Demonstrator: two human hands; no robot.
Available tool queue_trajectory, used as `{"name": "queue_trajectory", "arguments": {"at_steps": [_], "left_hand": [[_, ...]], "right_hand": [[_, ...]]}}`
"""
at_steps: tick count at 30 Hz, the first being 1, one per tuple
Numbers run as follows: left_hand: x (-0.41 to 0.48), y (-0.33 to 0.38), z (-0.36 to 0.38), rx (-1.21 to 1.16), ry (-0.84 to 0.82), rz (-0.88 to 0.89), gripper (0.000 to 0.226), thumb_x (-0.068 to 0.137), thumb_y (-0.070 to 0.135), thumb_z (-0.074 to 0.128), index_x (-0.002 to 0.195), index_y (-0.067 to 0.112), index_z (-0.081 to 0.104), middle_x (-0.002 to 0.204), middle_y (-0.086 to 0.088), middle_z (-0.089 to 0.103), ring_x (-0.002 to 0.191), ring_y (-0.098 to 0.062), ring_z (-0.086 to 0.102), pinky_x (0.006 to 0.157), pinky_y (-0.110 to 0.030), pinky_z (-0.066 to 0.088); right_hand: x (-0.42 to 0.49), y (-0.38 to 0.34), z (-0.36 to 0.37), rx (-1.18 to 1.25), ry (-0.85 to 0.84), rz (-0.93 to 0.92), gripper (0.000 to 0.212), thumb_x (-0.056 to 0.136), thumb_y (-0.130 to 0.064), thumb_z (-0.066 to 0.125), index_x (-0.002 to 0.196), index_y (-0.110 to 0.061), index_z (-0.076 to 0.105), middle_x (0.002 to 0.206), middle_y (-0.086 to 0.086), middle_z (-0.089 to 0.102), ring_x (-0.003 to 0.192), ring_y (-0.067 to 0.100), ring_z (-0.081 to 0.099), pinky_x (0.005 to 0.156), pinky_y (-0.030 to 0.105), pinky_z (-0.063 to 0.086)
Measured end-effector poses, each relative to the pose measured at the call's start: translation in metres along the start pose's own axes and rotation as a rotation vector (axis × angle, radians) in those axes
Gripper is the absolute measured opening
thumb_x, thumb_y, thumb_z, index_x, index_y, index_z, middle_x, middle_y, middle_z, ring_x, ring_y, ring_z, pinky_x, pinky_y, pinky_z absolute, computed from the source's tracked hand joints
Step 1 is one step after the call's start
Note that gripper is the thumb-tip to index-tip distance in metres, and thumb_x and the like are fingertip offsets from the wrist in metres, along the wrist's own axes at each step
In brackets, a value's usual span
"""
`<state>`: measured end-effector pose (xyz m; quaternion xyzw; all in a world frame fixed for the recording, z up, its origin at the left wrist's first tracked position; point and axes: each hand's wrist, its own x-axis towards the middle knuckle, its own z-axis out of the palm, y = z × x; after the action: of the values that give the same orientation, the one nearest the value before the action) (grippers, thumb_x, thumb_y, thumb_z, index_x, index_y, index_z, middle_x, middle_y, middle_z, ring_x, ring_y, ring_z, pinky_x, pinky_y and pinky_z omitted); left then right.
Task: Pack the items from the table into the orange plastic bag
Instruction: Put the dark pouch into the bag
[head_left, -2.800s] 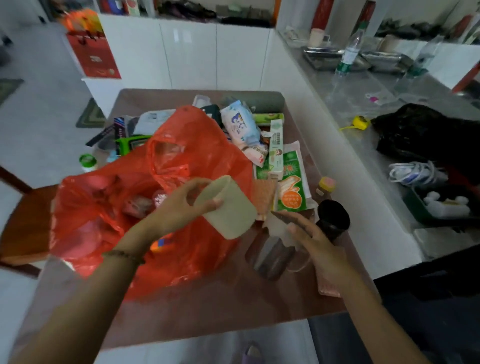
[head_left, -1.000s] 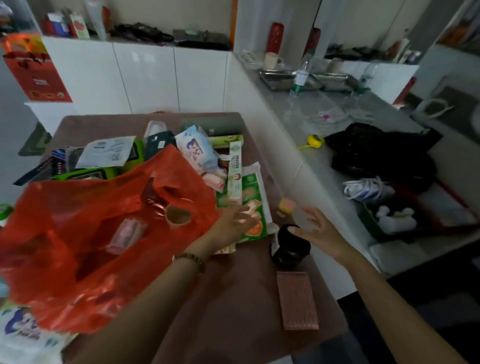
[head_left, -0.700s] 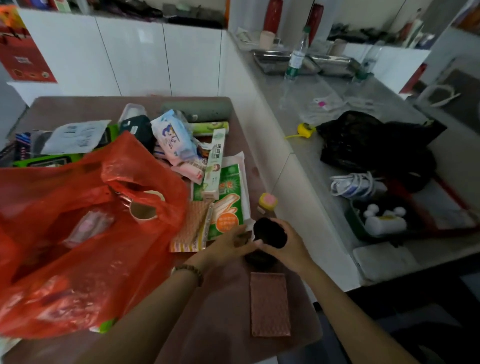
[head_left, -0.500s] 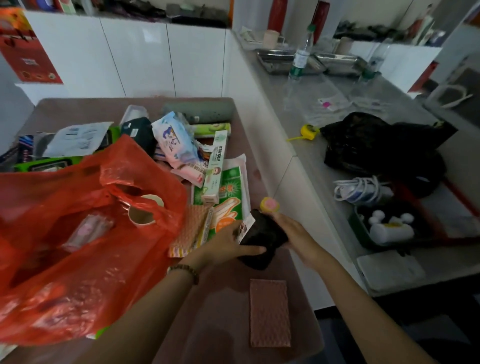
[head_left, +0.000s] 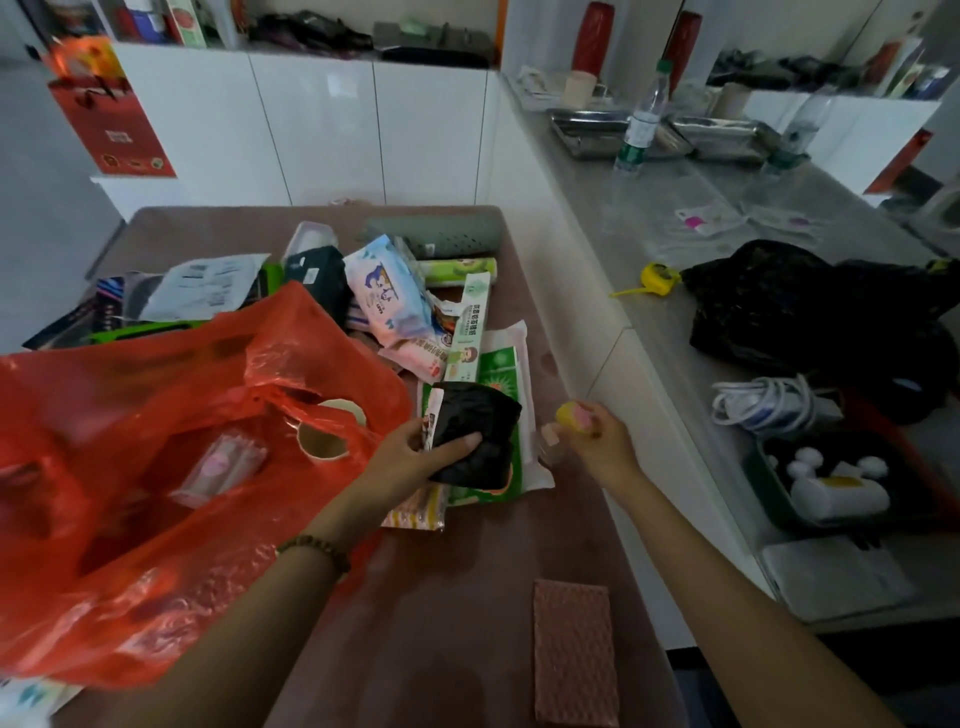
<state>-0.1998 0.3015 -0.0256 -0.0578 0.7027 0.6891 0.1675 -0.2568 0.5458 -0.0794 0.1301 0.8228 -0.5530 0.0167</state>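
Observation:
The orange plastic bag (head_left: 156, 467) lies open on the left half of the brown table (head_left: 457, 639), with a cream cup (head_left: 327, 441) and a pink packet showing inside. My left hand (head_left: 410, 457) grips a black cup (head_left: 475, 436) just right of the bag's handle. My right hand (head_left: 597, 441) holds a small bottle with a yellow and pink cap (head_left: 574, 418) near the table's right edge. Beyond my hands lie a green packet (head_left: 498, 374), a long green box (head_left: 470, 327), a wipes pack (head_left: 387, 291) and several other packets.
A pink textured pad (head_left: 574, 654) lies near the front right corner of the table. A grey counter (head_left: 665, 228) runs along the right with a black bag (head_left: 810, 306), a coiled white cable (head_left: 769, 405), a water bottle (head_left: 641, 124) and a green tray (head_left: 836, 483).
My left hand has taken the black cup and lifted it toward the bag. My right hand let go of the cup and picked up the small yellow-capped bottle.

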Motion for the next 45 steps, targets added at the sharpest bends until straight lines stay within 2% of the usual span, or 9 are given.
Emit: {"name": "queue_trajectory", "arguments": {"at_steps": [6, 16, 22, 26, 30, 33, 36, 42, 45], "left_hand": [[-0.039, 0.045, -0.066, 0.013, 0.092, 0.067, 0.067, 0.048, 0.057, 0.082, 0.102, 0.022, 0.067, 0.096, 0.001, 0.075, 0.088, -0.015, 0.071, 0.068, -0.020, 0.056], [-0.100, 0.025, -0.244, 0.146, 0.315, -0.297, 0.061, 0.059, 0.057, 0.076, 0.102, 0.016, 0.064, 0.097, -0.012, 0.070, 0.076, -0.022, 0.069, 0.059, -0.022, 0.059], [-0.079, -0.034, -0.272, 0.400, 0.414, -0.430, 0.069, 0.082, 0.049, 0.062, 0.118, -0.009, 0.055, 0.115, -0.030, 0.061, 0.085, -0.037, 0.058, 0.054, -0.032, 0.042], [-0.077, -0.031, -0.267, 0.530, 0.408, -0.311, 0.050, 0.092, 0.037, 0.053, 0.116, -0.006, 0.055, 0.116, -0.028, 0.060, 0.111, -0.039, 0.056, 0.073, -0.039, 0.040], [-0.086, -0.018, -0.257, 0.743, 0.427, -0.168, 0.071, 0.086, 0.058, 0.047, 0.132, 0.005, 0.040, 0.133, -0.019, 0.051, 0.115, -0.036, 0.052, 0.092, -0.045, 0.046], [-0.091, 0.005, -0.219, 0.693, 0.370, 0.056, 0.059, 0.085, 0.061, 0.045, 0.118, 0.012, 0.054, 0.112, -0.007, 0.063, 0.101, -0.023, 0.061, 0.087, -0.035, 0.048], [-0.095, 0.023, -0.158, 0.400, 0.037, 0.160, 0.025, 0.093, 0.035, 0.050, 0.096, 0.017, 0.066, 0.088, 0.003, 0.066, 0.077, 0.004, 0.060, 0.077, -0.016, 0.046], [-0.066, -0.019, -0.054, 0.456, -0.284, 0.091, 0.025, 0.096, 0.029, 0.047, 0.078, 0.015, 0.057, 0.067, 0.004, 0.052, 0.050, 0.006, 0.047, 0.053, -0.006, 0.036], [-0.055, -0.052, -0.024, 0.492, -0.304, 0.073, 0.037, 0.095, 0.036, 0.047, 0.063, 0.017, 0.049, 0.056, 0.005, 0.043, 0.043, 0.001, 0.042, 0.052, -0.020, 0.036]], "right_hand": [[-0.060, -0.126, 0.003, 0.437, -0.099, -0.156, 0.023, 0.085, -0.015, 0.064, 0.105, -0.012, 0.054, 0.093, 0.005, 0.066, 0.072, 0.006, 0.066, 0.057, 0.018, 0.054], [-0.109, -0.168, 0.199, 0.314, -0.782, 0.130, 0.031, 0.090, -0.022, 0.060, 0.119, -0.011, 0.059, 0.104, 0.004, 0.065, 0.093, 0.014, 0.064, 0.069, 0.026, 0.058], [-0.099, -0.130, 0.287, 0.157, -0.528, 0.259, 0.041, 0.090, -0.024, 0.062, 0.126, -0.007, 0.055, 0.114, 0.012, 0.060, 0.101, 0.022, 0.060, 0.070, 0.025, 0.054], [-0.101, -0.136, 0.289, 0.045, -0.556, 0.205, 0.047, 0.091, -0.026, 0.060, 0.133, -0.005, 0.050, 0.128, 0.012, 0.056, 0.118, 0.026, 0.057, 0.083, 0.032, 0.055], [-0.108, -0.151, 0.256, 0.129, -0.604, 0.191, 0.042, 0.094, -0.023, 0.055, 0.134, -0.011, 0.049, 0.133, 0.010, 0.056, 0.121, 0.022, 0.055, 0.090, 0.029, 0.051], [-0.124, -0.152, 0.203, 0.235, -0.638, 0.167, 0.033, 0.094, -0.022, 0.054, 0.126, -0.014, 0.057, 0.117, 0.003, 0.067, 0.110, 0.015, 0.064, 0.091, 0.026, 0.053], [-0.134, -0.126, 0.133, 0.243, -0.565, 0.164, 0.033, 0.088, -0.022, 0.059, 0.120, -0.014, 0.061, 0.117, 0.004, 0.070, 0.106, 0.018, 0.067, 0.092, 0.031, 0.054], [-0.164, -0.021, 0.024, 0.053, -0.108, 0.325, 0.037, 0.080, 0.002, 0.069, 0.115, -0.001, 0.058, 0.109, 0.011, 0.062, 0.081, 0.011, 0.060, 0.058, 0.005, 0.049], [-0.181, 0.035, 0.003, -0.097, -0.100, 0.425, 0.043, 0.073, -0.011, 0.080, 0.111, -0.005, 0.061, 0.095, 0.005, 0.067, 0.089, 0.027, 0.066, 0.063, 0.015, 0.052]]}}
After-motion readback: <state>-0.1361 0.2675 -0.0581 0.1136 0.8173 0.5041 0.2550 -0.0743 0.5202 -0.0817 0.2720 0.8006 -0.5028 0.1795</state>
